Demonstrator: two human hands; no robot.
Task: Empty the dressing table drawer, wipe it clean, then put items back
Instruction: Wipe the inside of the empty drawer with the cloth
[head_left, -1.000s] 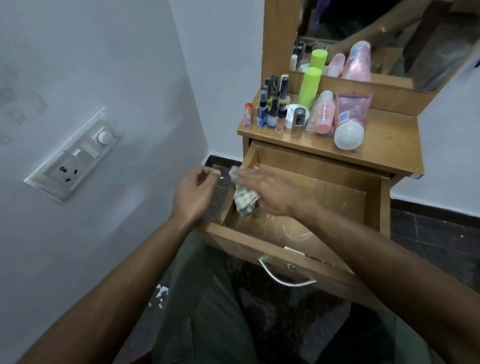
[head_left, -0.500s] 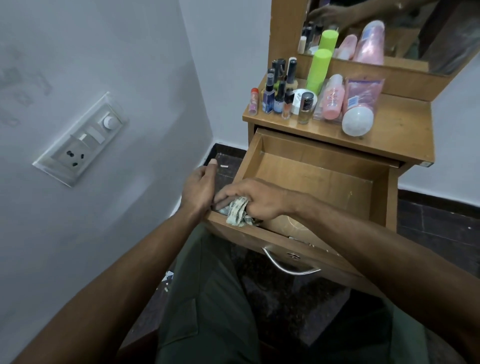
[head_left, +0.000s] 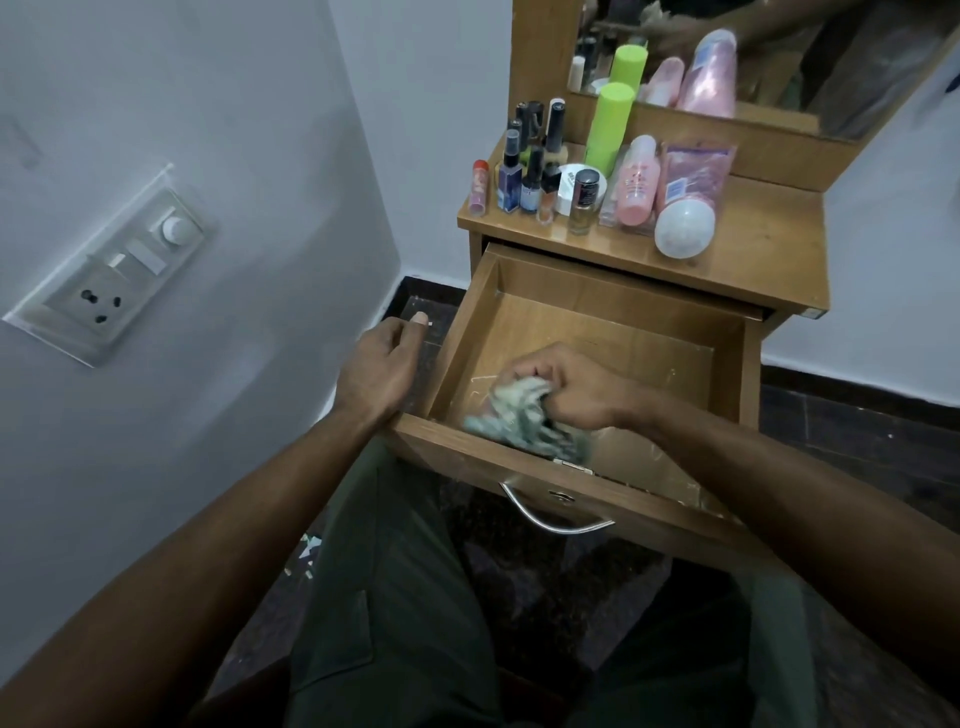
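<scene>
The wooden drawer (head_left: 613, 317) of the dressing table is pulled out and holds no items. My right hand (head_left: 566, 387) is inside it near the front wall and grips a crumpled pale cloth (head_left: 519, 415) against the drawer floor. My left hand (head_left: 382, 366) hangs just outside the drawer's left wall with loosely curled fingers and holds nothing. Several cosmetics stand on the table top (head_left: 769, 249): small dark bottles (head_left: 524, 176), a green can (head_left: 610, 122), a pink bottle (head_left: 636, 182) and a pink tube (head_left: 685, 208).
A mirror (head_left: 727, 57) stands behind the cosmetics. A white wall with a switch-and-socket plate (head_left: 111, 278) is close on the left. A metal handle (head_left: 550, 517) is on the drawer front. My knees in green trousers are below the drawer, over a dark floor.
My right hand has carried the cloth from the drawer's front left corner to the right along the front wall. My left hand stays beside the left wall.
</scene>
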